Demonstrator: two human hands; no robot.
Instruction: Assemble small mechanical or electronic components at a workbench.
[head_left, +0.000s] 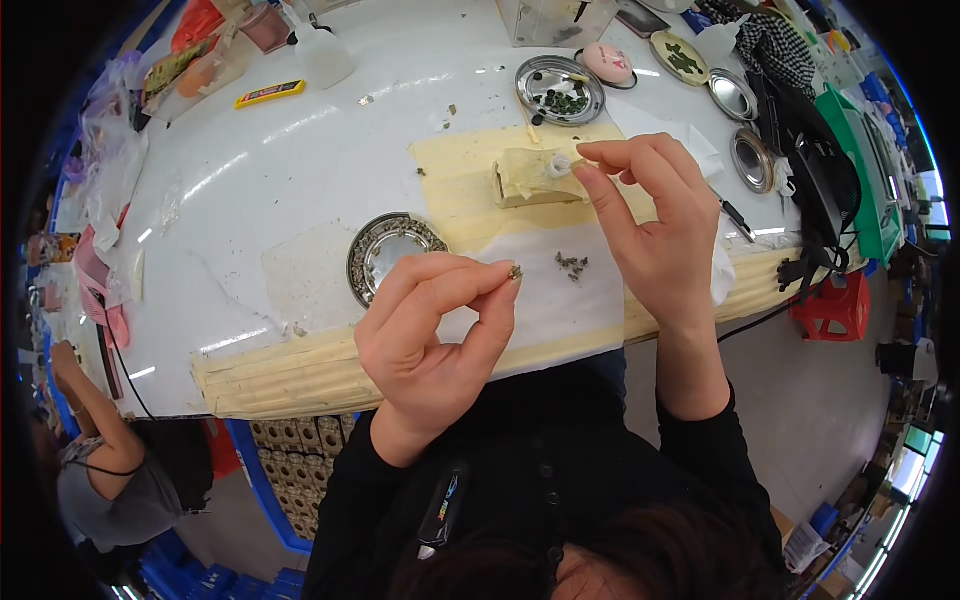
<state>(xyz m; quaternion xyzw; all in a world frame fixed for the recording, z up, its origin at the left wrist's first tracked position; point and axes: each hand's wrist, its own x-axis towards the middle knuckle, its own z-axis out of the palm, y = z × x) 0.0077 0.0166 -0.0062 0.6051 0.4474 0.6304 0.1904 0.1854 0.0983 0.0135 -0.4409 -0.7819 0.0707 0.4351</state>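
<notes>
My left hand (425, 330) pinches a tiny brownish metallic piece (516, 272) between thumb and forefinger, above the white paper (560, 320). My right hand (660, 225) is raised beside a small tape-covered block (520, 178). Its thumb and forefinger are a little apart, close to a small white translucent cap-like piece (558, 166) on the block; nothing shows between them. On the paper, between my hands, lies a little heap of small dark pieces (571, 266). Partly behind my left hand is a round metal dish (362, 262) holding many similar bits.
Farther back stand a metal dish of dark green pieces (560, 118) and a pink rounded object (607, 63). A black-handled knife-like tool (738, 220) lies right. A yellow box cutter (270, 94) is at back left. Another person (115, 470) sits at far left; a red stool (835, 308) stands right.
</notes>
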